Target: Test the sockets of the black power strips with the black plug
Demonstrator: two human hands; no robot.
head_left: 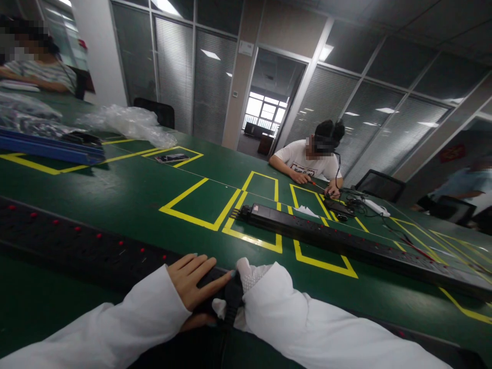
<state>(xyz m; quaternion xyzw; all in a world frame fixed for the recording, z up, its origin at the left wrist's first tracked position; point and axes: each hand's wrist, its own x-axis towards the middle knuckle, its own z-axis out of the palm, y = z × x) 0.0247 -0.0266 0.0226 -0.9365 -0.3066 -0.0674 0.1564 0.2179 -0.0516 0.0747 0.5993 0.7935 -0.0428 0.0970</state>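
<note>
Power strip (96, 251) dotted with red lies on the near side of a green table (223, 164), left hand (188, 282) clasping it, gloved right hand (250, 279) with its grip closed around a black plug (232, 296); beyond, a second strip (307, 225) and a co-worker (303, 159).

Green worktable (134, 189), yellow tape outlines (188, 218) on its top. Far side: glass partition (134, 51) with horizontal blinds (213, 82); doorway (271, 77) at centre, bright window (262, 108) beyond. Mesh-back chair (380, 184) far right, black chair (159, 110) far left. White column (100, 51) left. Lamp reflections (210, 54) in glass.
</note>
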